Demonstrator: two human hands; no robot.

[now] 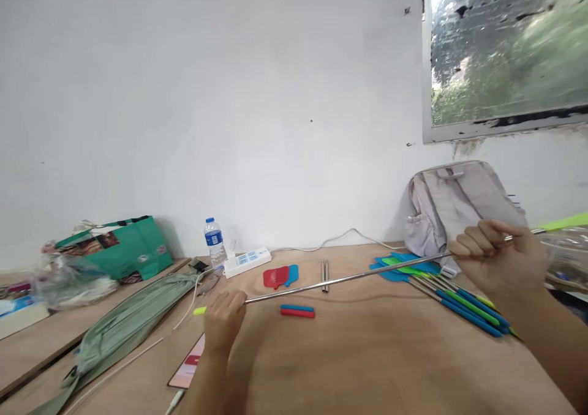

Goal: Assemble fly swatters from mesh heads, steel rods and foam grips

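Note:
A telescopic fly swatter with a long metal rod (344, 279) stretches across the view, pulled out and sloping up to the right. My left hand (224, 318) is closed around its yellow-green handle end, which pokes out beside the fist. At the other end, my right hand (500, 256) grips the rod near the yellow-green head (567, 221), cut off by the frame edge. Beneath the rod lie red (275, 276) and blue swatter heads, two short metal tubes (325, 275), and a red and a blue handle (297, 312). Several blue and green swatters (459, 299) lie bundled near my right hand.
A grey backpack (463, 201) leans against the wall at right. Along the back stand a water bottle (214, 240) and a white power strip (248, 261). Left are a green bag (124, 250), grey-green cloth (133, 329) and cables; a phone (186, 369) lies by my left forearm.

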